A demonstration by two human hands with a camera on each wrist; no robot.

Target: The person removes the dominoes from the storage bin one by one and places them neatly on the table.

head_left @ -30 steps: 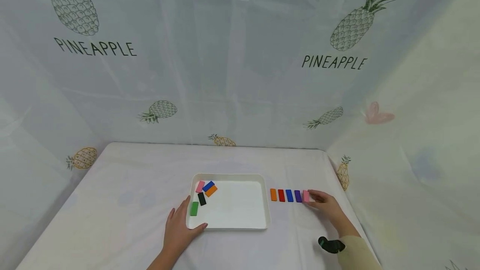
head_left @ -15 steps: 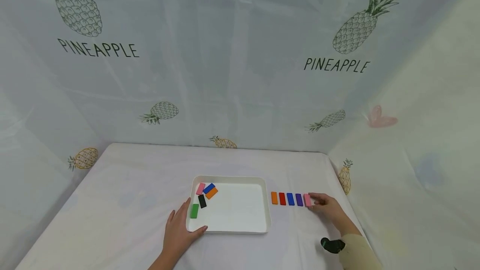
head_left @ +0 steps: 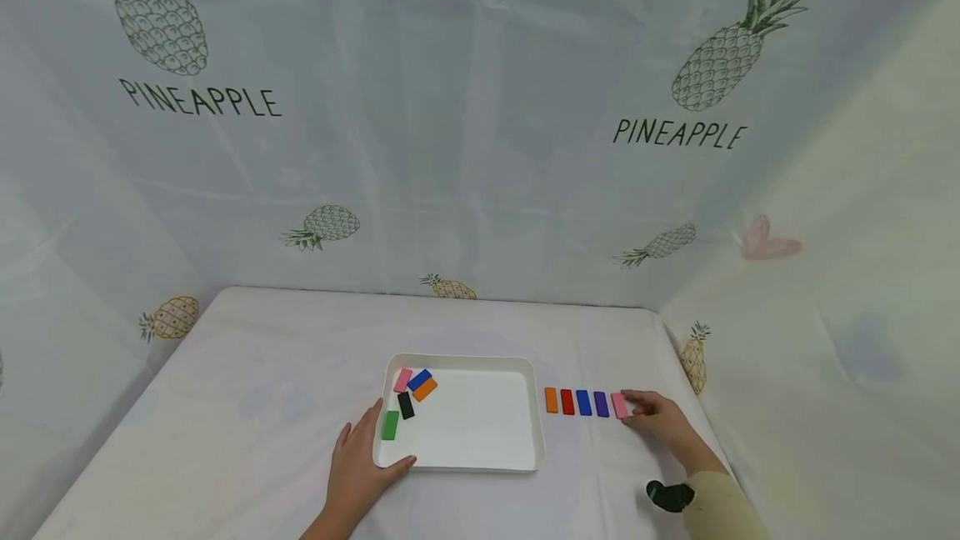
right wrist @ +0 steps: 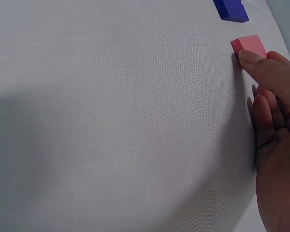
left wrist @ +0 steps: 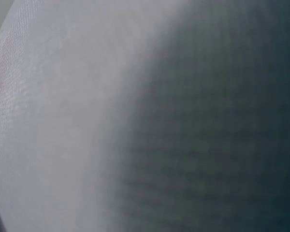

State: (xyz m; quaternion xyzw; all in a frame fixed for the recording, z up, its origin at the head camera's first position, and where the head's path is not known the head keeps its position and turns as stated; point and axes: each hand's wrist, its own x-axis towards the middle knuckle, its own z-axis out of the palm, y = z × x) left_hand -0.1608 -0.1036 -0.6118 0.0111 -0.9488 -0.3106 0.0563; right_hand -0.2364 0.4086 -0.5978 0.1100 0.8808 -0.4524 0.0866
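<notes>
Right wrist view: pink block [right wrist: 252, 44], flat-topped, darker-sided, pinched by the right hand [head_left: 666, 423]! Left hand [head_left: 356, 463], fingers spread, touches the white tray [head_left: 537, 415] at its left.

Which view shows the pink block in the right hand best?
The right wrist view: the pink block looks largest there, pinched by the right hand. The head view shows it small, beside the purple block; the left wrist view misses it entirely.

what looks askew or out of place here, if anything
Nothing looks spilled or damaged. Inside the white tray, the blue block and the orange block lie slanted, askew to its sides, unlike the neat row of blocks beside it, ending at the right hand.
</notes>
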